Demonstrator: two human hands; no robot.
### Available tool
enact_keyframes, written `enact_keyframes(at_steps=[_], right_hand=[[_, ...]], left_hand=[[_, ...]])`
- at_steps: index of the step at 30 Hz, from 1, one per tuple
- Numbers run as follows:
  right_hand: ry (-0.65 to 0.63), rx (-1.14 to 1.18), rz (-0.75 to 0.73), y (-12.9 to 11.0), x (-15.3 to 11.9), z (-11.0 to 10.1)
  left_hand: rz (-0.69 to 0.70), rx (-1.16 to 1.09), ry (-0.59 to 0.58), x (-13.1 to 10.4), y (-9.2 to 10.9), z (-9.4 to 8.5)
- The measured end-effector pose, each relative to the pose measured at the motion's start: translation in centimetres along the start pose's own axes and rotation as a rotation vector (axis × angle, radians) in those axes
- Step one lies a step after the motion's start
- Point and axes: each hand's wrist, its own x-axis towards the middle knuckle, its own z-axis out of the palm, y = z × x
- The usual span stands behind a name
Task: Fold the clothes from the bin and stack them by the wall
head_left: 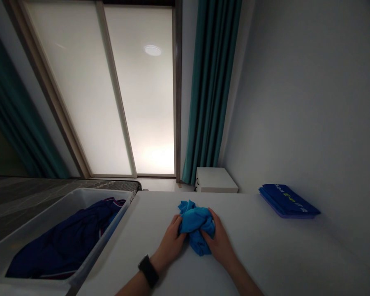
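Blue cloth [197, 222] is lying bunched near the far edge of the white counter [249, 263], between both hands; its lower folds seem to be resting on the surface. Step in hand, as judged: the person is gathering or sorting out the crumpled fabric, with no flat shape showing yet. The next move would be calling for a loose edge or corner to be found, and for a lighter pinch so that the layers are separating rather than balling up.

Pose: the forearms are coming in from the bottom of the view and converging on the cloth. Left hand [174, 235], with a dark watch [148, 271] on its wrist, is gripping the left side, fingers part-curled, thumb pressing the near face. Right hand [219, 243] is gripping the right side, index finger reaching up along the edge, thumb lying across the front. Both sets of fingers are closing around fabric only; the tips tucked behind it are not showing.

Surroundings: a plastic bin [91, 197] holding dark blue clothing [60, 242] is standing at left; a folded blue stack [288, 202] is lying at right, near the wall.
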Motion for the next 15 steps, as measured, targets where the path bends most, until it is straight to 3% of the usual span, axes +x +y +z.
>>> enact_keyframes(at_steps=[3, 7, 11, 13, 15], right_hand=[[0.066, -0.074, 0.016, 0.1, 0.4, -0.8], [-0.095, -0.122, 0.070, 0.4, 1.0, -2.8], [-0.068, -0.033, 0.138, 0.4, 1.3, -3.8], [-0.049, 0.060, 0.145, 0.3, 1.3, -3.7], [-0.040, 0.153, 0.166, 0.1, 1.3, -3.4]], left_hand=[[-0.043, 0.034, 0.094, 0.0, -1.0, 0.1], [-0.074, 0.069, 0.286, 0.4, -3.1, -0.5], [-0.017, 0.304, 0.540, 0.5, -3.5, -2.2], [0.108, 0.492, 0.541, 0.1, -2.4, -2.7], [0.277, 0.613, 0.395, -0.5, -0.8, -2.4]])
